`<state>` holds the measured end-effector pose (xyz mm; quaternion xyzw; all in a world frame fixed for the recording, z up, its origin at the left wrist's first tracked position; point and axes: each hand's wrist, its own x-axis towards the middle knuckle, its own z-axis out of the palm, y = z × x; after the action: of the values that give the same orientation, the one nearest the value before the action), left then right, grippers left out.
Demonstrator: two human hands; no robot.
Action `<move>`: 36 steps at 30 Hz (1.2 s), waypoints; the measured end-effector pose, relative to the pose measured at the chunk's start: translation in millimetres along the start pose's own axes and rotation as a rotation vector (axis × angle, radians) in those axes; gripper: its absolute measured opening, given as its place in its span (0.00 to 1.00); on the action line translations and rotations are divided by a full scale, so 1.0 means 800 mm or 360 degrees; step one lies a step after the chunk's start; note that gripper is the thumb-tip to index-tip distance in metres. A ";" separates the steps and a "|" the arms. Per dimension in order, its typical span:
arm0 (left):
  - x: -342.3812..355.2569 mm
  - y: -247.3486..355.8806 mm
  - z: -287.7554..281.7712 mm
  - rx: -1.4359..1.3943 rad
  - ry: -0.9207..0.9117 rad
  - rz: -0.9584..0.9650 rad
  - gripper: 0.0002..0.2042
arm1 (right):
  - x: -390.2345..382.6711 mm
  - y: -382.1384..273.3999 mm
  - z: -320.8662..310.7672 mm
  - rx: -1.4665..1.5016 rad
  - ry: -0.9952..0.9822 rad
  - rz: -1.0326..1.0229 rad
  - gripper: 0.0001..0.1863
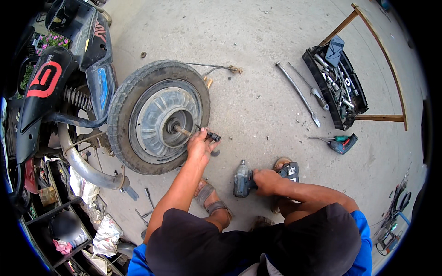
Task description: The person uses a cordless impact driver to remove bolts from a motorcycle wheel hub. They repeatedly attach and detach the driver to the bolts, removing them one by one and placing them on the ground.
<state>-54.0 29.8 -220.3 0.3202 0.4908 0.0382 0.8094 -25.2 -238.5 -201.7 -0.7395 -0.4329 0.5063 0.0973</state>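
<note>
In front of me on the left, a scooter wheel [146, 112] with a grey metal hub [154, 115] leans with its axle [184, 132] toward me. My left hand [199, 148] is beside the axle end, its fingers closed on a small black socket [214, 136]. Part of the socket is hidden by the fingers. Lower down, my right hand [267, 182] wraps round the handle of a grey and black cordless impact driver [241, 181]. The driver's nose points away from me, and its battery [290, 171] shows right of the hand, near my sandal.
At the left stands a black scooter body [50, 87] with a silver exhaust pipe [85, 161]. A black toolbox [338, 85] full of sockets lies to the right, near a pry bar [299, 94], a wooden frame [384, 46] and a second power tool [343, 144].
</note>
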 end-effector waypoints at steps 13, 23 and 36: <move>0.000 0.001 0.000 -0.0040 0.0061 -0.0004 0.10 | -0.023 -0.034 -0.095 0.1067 0.0471 -0.0055 0.25; 0.003 0.002 0.003 -0.0129 0.0116 -0.0008 0.10 | 0.001 -0.045 -0.085 0.1709 0.0413 -0.0139 0.11; 0.012 -0.002 -0.001 -0.0286 0.0058 -0.0033 0.09 | 0.052 -0.048 -0.042 0.2309 0.0401 -0.0481 0.14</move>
<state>-50.1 32.4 -228.5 0.2406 0.5032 0.0796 0.8262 -13.3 -174.5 -190.9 -0.4745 -0.0730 0.5572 0.6775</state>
